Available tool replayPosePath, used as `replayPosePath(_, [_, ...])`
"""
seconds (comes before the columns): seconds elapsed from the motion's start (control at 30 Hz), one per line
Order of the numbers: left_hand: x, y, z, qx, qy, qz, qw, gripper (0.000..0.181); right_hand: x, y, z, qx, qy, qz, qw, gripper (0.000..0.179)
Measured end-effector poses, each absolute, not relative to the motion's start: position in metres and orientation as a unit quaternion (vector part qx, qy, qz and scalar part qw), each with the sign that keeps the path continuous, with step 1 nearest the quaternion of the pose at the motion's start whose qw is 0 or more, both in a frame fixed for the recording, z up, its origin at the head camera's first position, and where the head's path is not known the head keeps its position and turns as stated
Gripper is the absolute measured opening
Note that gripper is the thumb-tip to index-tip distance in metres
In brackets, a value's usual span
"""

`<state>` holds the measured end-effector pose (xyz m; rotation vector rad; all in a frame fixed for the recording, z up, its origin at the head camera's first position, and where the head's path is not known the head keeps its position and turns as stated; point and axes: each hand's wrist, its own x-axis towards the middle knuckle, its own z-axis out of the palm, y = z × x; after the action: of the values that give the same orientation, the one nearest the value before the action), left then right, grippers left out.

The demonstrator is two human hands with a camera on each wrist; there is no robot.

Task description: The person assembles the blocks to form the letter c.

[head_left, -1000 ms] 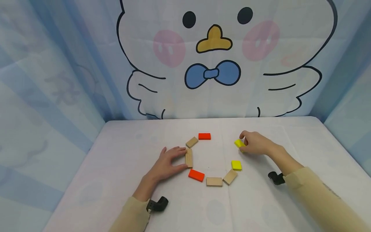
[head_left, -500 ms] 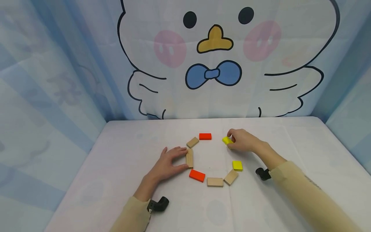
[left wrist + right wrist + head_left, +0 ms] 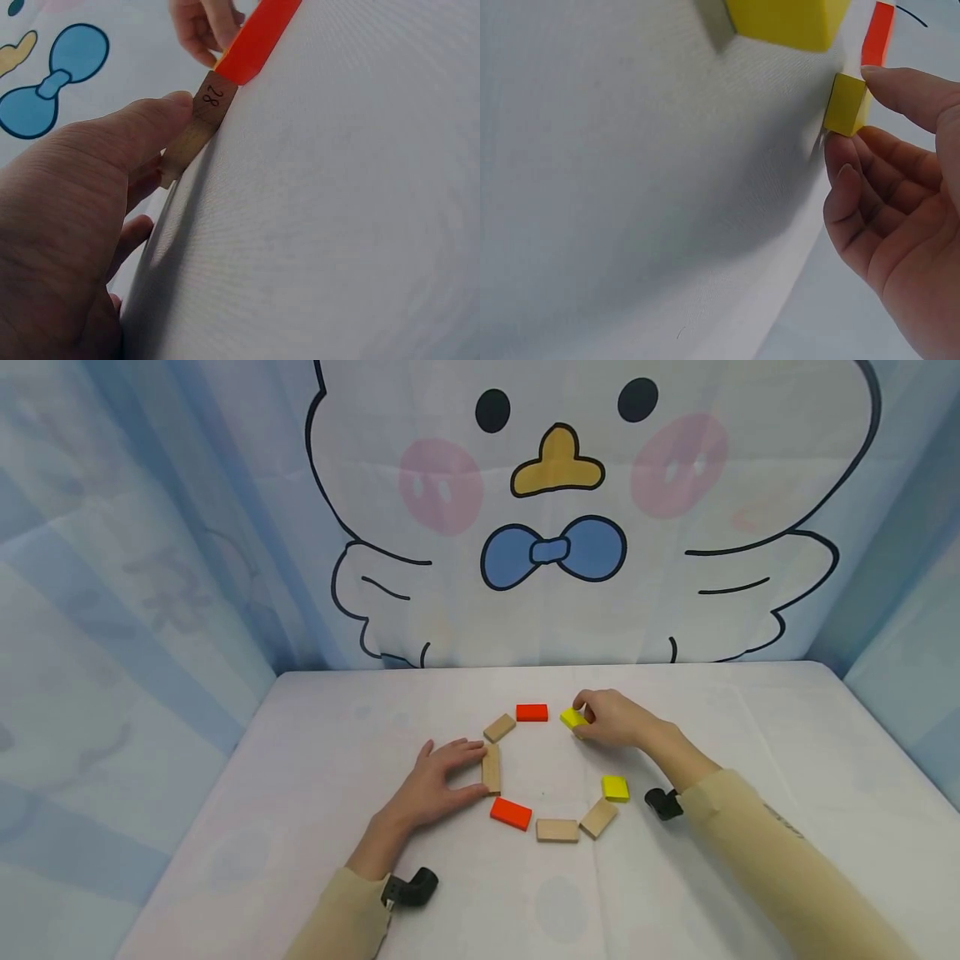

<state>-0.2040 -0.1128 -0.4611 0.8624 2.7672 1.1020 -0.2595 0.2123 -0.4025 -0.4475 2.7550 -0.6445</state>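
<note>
My right hand (image 3: 611, 718) pinches a yellow block (image 3: 573, 718) at the far side of the table. In the right wrist view the thumb is above this yellow block (image 3: 846, 103) and the fingers below. My left hand (image 3: 435, 785) holds a plain wooden block (image 3: 491, 770) between thumb and fingers, one at each end. The left wrist view shows "28" written on the wooden block (image 3: 201, 124). Just left of the right hand is a red block (image 3: 532, 713), a gap apart from the yellow one.
Other blocks form a curved, broken ring: a wooden block (image 3: 499, 727), a red block (image 3: 511, 814), a wooden block (image 3: 557, 831), a tilted wooden block (image 3: 598, 818) and a yellow block (image 3: 615, 789). A printed curtain (image 3: 555, 618) hangs behind the white-covered table (image 3: 315, 735).
My right hand has carried the yellow block left and slightly away, closer to the far red block. The left hand stays at its wooden block.
</note>
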Motion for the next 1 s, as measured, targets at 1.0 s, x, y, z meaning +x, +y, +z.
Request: replayPosePath(1.0, [-0.2036, -0.1133, -0.4630, 0.285, 0.891, 0.354, 0.017, 0.057, -0.2631, 0.2134, -0.4073, -0.165, 0.947, -0.243, 0.131, 0.037])
